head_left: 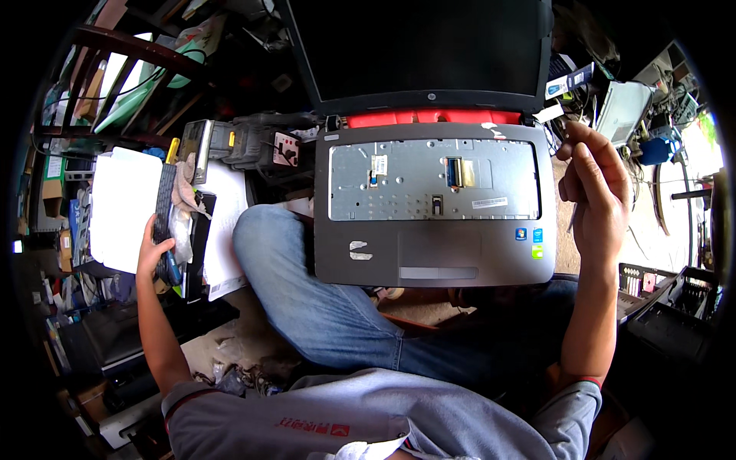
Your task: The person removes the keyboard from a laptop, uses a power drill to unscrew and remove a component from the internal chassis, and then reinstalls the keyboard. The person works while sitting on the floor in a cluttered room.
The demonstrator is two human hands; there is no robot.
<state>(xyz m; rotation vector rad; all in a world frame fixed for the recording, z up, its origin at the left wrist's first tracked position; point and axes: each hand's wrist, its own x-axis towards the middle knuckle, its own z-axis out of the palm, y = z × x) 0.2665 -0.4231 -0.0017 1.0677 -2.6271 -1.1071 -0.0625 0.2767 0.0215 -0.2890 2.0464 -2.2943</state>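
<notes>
Head camera is showing an open laptop at the middle, just beyond the person's legs, its glossy black screen standing at the far side. Its rectangular keyboard recess is framing a smooth silvery metal plate, which is bearing rows of small dimples, a pale label and a flat ribbon connector. Matte grey plastic is surrounding the recess, and a strip of bright red plastic is showing between base and screen.

On the left, the left hand is curling round the near end of a slim black keyboard, thumb over it and fingers closed. A crumpled, brownish cloth is lying against the keyboard, beside flat white papers.

On the right, the right hand is hovering beside the laptop, fingers bent and nearly drawn together; whether they are pinching anything small, I cannot tell. A slotted plastic crate is sitting at the near right, its contents too dark to tell. Far left, a dark slatted wooden rack is holding papers and a green sheet.
</notes>
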